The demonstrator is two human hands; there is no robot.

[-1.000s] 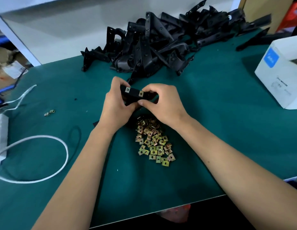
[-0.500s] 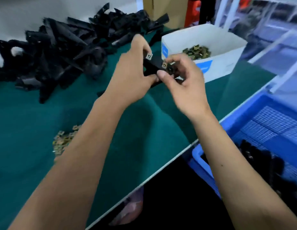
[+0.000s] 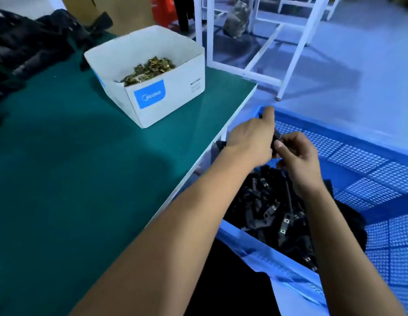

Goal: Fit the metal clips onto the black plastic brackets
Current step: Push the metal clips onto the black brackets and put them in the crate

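Both hands hold one black plastic bracket (image 3: pixel 276 136) over the blue crate (image 3: pixel 369 160), to the right of the table edge. My left hand (image 3: pixel 251 140) grips it from the left, forefinger raised. My right hand (image 3: pixel 296 153) pinches its other end. The bracket is mostly hidden between the hands, and its clips are out of sight. Inside the crate lies a heap of black brackets with metal clips fitted (image 3: pixel 273 208). A white box of loose metal clips (image 3: pixel 150 67) stands on the green table (image 3: pixel 73 167).
A pile of bare black brackets (image 3: pixel 27 42) lies at the table's far left. The table's white edge (image 3: pixel 212 144) runs diagonally just left of the crate. A white metal frame (image 3: pixel 289 53) stands on the floor beyond.
My view has swung right. Both hands have carried the bracket from above the table, past the white box, to over the blue crate.
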